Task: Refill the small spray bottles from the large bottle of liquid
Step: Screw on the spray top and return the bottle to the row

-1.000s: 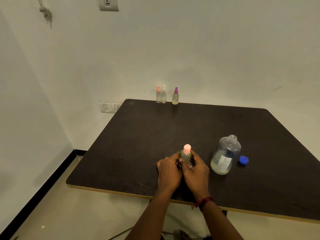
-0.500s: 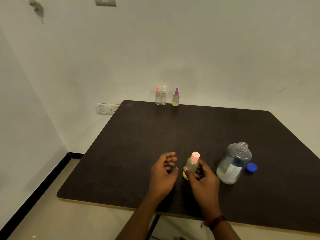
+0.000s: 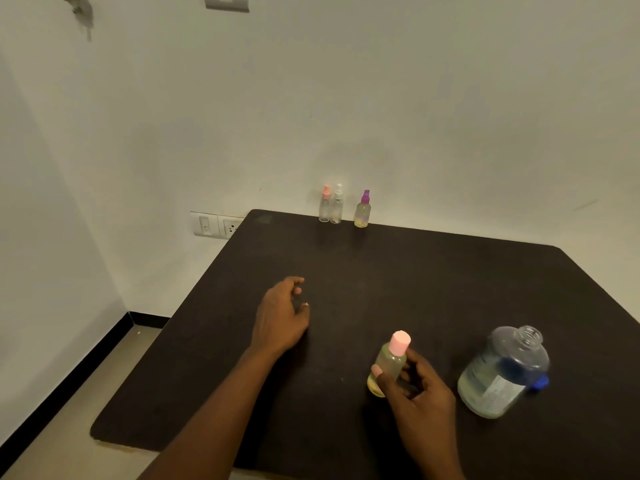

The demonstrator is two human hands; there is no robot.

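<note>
Right hand (image 3: 419, 393) pinches the small pink-capped clear spray bottle (image 3: 389, 367), low at the dark table's (image 3: 415, 278) near side; left hand (image 3: 280, 317) loose, holding nothing. Risk: large clear plastic bottle (image 3: 502, 372) stands uncapped just beside (blue cap (image 3: 541, 382) behind it); a careless knock would likely spill it.

I am finding no legible text in this view. The large bottle (image 3: 512, 358) is carrying a pale label (image 3: 498, 393) low on its side, but its print is blurring beyond reading. On the pink-capped bottle (image 3: 389, 365) and the three spray bottles (image 3: 336, 206) I am making out no lettering.
</note>
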